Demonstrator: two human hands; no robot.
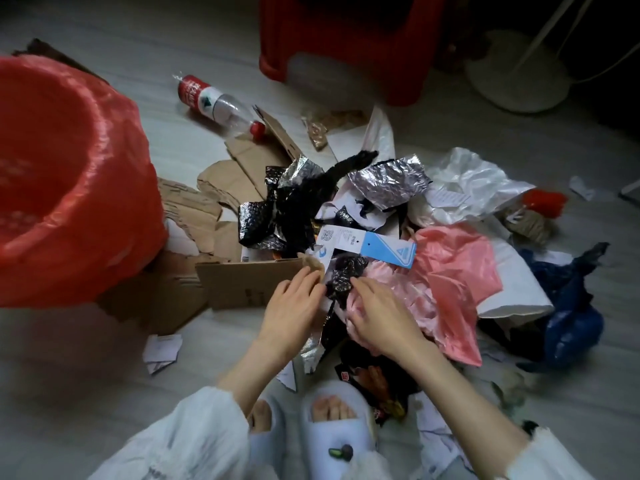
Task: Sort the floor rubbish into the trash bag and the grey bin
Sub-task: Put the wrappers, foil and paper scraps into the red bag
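The rubbish pile (pixel 398 230) of crumpled foil, pink plastic and torn cardboard lies right of the red trash bag (pixel 69 174). At its near edge, the left hand (pixel 291 306) pinches a brown scrap (pixel 313 266); the right hand (pixel 377 317) rests beside it, fingers loosely spread on a black crinkled wad (pixel 344 277).

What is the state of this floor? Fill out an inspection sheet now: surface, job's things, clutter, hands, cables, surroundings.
Surface: pale floor, littered.
Job's things: red trash bag open at left; grey bin not seen.
Clutter: plastic bottle lying down, cardboard pieces, silver foil, pink plastic bag, blue bag, blue-white tag.
Hands: left hand and right hand both touching a crumpled black wrapper; grip unclear.
Cables: white cable, far right.
Surroundings: red stool, white fan base.
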